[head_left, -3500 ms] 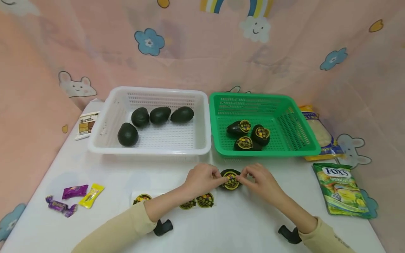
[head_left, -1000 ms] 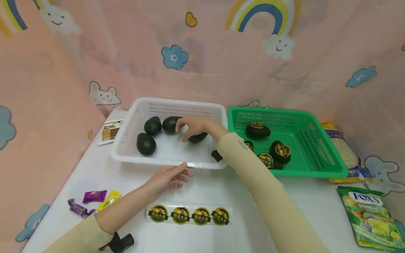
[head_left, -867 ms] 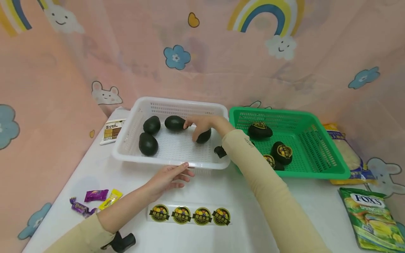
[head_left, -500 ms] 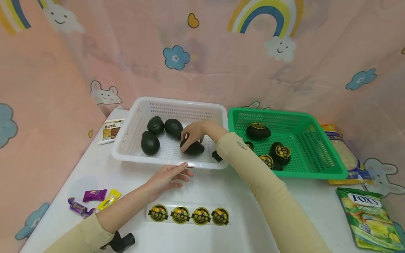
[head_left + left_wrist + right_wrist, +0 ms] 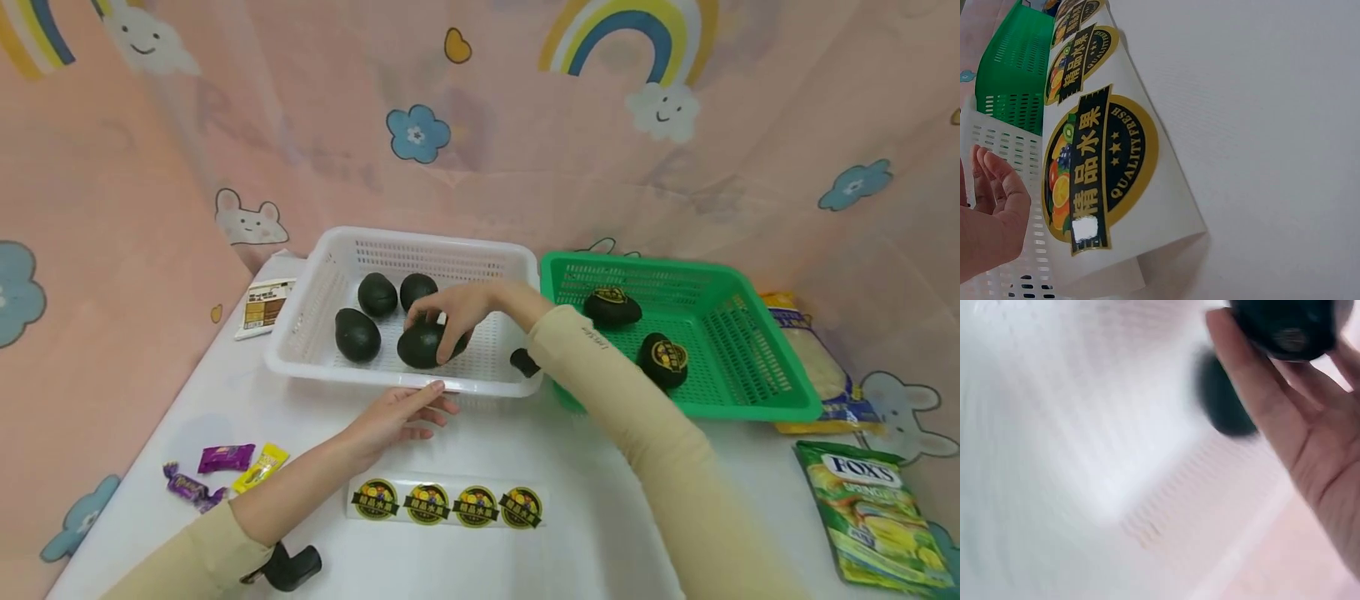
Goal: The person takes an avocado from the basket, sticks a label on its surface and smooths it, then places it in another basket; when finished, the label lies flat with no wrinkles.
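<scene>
My right hand (image 5: 465, 308) grips a dark green avocado (image 5: 417, 346) inside the white basket, thumb on its near side. In the right wrist view the held avocado (image 5: 1288, 331) sits at the fingertips, a second avocado (image 5: 1222, 400) blurred behind. Three more avocados, one of them (image 5: 357, 335) at the left, lie in the white basket (image 5: 375, 377). At that basket's front rim is my left hand (image 5: 393, 425), thumb at the rim and fingers loosely extended below it. A sheet of round fruit stickers (image 5: 427, 504) lies in front of the baskets on the table.
The green basket (image 5: 675, 410) to the right holds stickered avocados (image 5: 612, 308), partly hidden by my right sleeve. Candies (image 5: 227, 457) lie at the left. A green Fox's bag (image 5: 873, 512) and a yellow-blue packet (image 5: 817, 358) are at the right, a small packet (image 5: 265, 308) behind left.
Earlier both hands pressed a sticker on an avocado on the table. Since then my right hand has reached into the white basket and taken hold of another avocado; my left moved to its rim.
</scene>
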`<state>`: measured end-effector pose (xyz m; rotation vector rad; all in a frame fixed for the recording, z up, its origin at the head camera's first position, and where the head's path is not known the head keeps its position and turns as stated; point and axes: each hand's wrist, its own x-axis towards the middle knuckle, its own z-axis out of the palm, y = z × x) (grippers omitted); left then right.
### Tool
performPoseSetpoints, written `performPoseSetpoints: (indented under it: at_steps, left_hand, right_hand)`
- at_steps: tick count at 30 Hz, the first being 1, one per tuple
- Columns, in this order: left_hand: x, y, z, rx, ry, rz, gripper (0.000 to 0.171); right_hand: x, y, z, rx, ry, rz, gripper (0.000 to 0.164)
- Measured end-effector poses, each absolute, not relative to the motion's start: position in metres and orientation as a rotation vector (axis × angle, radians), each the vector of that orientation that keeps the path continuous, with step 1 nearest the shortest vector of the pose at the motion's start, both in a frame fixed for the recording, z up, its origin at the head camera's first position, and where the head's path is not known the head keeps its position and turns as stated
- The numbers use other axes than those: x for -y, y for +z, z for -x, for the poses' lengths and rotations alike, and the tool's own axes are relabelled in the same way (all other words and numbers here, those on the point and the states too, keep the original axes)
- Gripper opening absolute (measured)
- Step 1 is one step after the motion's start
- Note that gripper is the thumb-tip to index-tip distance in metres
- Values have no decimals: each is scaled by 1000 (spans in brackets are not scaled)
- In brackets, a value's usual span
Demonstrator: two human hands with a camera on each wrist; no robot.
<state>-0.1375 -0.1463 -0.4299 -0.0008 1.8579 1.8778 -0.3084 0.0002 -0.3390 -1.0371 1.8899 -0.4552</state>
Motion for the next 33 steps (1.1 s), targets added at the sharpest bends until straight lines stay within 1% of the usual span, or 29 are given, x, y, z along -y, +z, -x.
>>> performPoseSetpoints:
  at_steps: [2,4,7,10,12,15,17,20,25,27,30,33]
  left_hand:
    - [145,-431,138,-1854,1877,-5,53]
    - [144,-431,138,-1856,1883,-14,54]
    - [144,-432,138,-1858,1895,-11,55]
    - [144,-434,138,-1864,1903,1,54]
    - [144,-434,138,-1868,1904,4,54]
    - [145,-435,138,-1875,1908,13,53]
    - [144,-435,138,-1873,1910,18,54]
    - [142,-435,139,-1870,1907,13,55]
    - [140,-433,139,-1872,1898,4,59]
    - [137,-432,136,-1894,1874,-40,60]
    - [126,-432,125,-2024,1739,-238,56]
    - [109,-434,108,-2305,1373,-614,56]
  right_hand:
    - [-20,-315,300,-1929,-505,1158,65]
    - [-48,-295,283,-1939,-561,1249,65]
    - [-98,-283,247,-1932,-622,1323,66]
    - [-150,-301,207,-1950,-619,1305,67]
    - [-180,-326,186,-1999,-593,1283,67]
    - [-210,-371,166,-2132,-576,1241,68]
    - [-222,-395,159,-2222,-604,1210,69]
    - [-233,-418,152,-2303,-675,1167,73]
    - [-237,-425,150,-2326,-694,1147,84]
    - [-237,-425,149,-2330,-687,1152,88]
    - [-236,-426,147,-2341,-697,1133,92]
    - [-234,-425,143,-2391,-701,1113,91]
